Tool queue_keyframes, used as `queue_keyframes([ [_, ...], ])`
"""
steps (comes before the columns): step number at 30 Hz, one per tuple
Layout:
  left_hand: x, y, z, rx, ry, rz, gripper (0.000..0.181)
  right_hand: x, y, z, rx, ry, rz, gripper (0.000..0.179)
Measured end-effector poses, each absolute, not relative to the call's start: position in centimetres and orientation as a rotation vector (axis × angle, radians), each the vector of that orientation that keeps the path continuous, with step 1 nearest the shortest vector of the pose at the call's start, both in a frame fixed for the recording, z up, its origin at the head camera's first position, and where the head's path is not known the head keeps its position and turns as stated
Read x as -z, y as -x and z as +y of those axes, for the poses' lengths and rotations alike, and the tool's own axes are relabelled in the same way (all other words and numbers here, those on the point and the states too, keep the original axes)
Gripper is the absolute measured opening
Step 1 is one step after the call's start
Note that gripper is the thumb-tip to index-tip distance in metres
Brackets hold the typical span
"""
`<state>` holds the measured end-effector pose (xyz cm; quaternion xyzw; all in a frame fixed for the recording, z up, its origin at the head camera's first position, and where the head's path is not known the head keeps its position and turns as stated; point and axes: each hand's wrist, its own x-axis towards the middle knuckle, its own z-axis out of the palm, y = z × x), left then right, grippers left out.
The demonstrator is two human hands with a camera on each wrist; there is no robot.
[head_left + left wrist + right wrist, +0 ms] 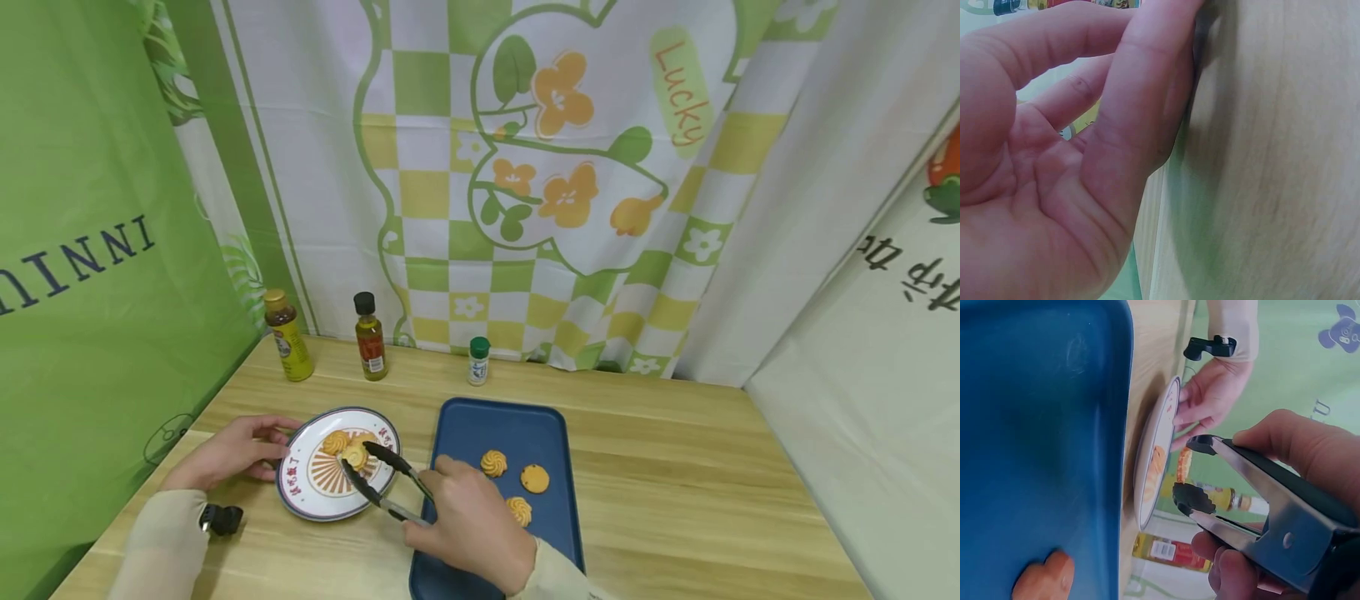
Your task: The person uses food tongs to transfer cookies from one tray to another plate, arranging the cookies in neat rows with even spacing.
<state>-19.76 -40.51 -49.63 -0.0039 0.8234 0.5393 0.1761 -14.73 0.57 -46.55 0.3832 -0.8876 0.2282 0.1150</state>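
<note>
My right hand (pixel 472 517) grips metal tongs (pixel 397 508) with black tips, reaching left over the plate. Between the tips is a golden cookie (pixel 1184 465), held on edge in the right wrist view and close over the plate. Two more swirl cookies, one of them a piped cookie (pixel 335 443), lie on the white plate (pixel 322 502), which has a blue rim and red writing. The fingers of my left hand (pixel 236 450) touch the plate's left rim, fairly straight. In the left wrist view that hand (pixel 1054 187) lies low beside the wooden tabletop.
Right of the plate lies a blue tray (pixel 501 421) with several cookies, among them a round cookie (pixel 535 478). Behind stand a yellow-labelled bottle (pixel 292 350), a black-capped oil bottle (pixel 371 342) and a green-capped shaker (pixel 478 362). Curtains (pixel 420 192) hang along the table's back edge.
</note>
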Motion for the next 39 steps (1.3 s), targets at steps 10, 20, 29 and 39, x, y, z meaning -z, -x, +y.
queue_keyframes([
  [10, 49.4, 19.8, -40.6, -1.530, -0.029, 2.325, 0.060, 45.4, 14.6, -3.2, -0.529, -1.138, -2.639, 0.032],
  [20, 49.3, 19.6, -40.7, -1.533, -0.054, 2.328, 0.060, 45.8, 15.6, -5.9, -0.479, -1.155, -2.703, 0.038],
  [29, 49.6, 19.7, -40.8, -1.536, -0.048, 2.316, 0.061, 46.1, 15.7, -6.6, -0.468, -1.132, -2.788, 0.035],
  [39, 49.8, 19.8, -40.9, -1.537, -0.058, 2.310, 0.061, 46.6, 15.4, -6.7, -0.422, -1.144, -2.783, 0.043],
])
